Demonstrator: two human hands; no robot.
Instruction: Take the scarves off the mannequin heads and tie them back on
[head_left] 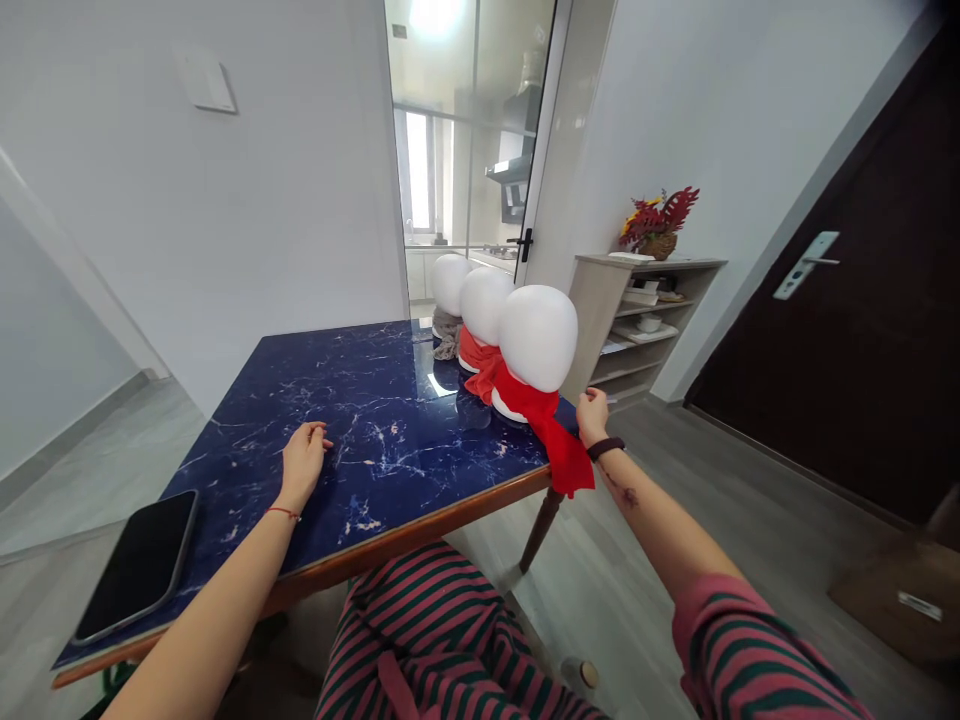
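Observation:
My left hand (304, 462) rests on the blue marbled table (360, 400), fingers loosely bent and slightly apart, holding nothing. My right hand (592, 412) is closed just off the table's right edge, beside a red scarf (566, 455); whether anything is inside its fingers is hidden. That scarf wraps the base of the nearest white head-shaped form (538, 338), and its end hangs over the table edge. Behind stand a second white form (486, 305) with a coral-red cloth (480, 360) and a third form (449, 283) with a grey cloth (448, 335).
A black-screened phone (139, 567) lies at the table's left front corner. Right of the table stands a shelf unit (592, 310) with a flower basket (660, 243) on top. Beyond are a glass door (465, 150) and a dark door (847, 350). A cardboard box (900, 590) sits at lower right.

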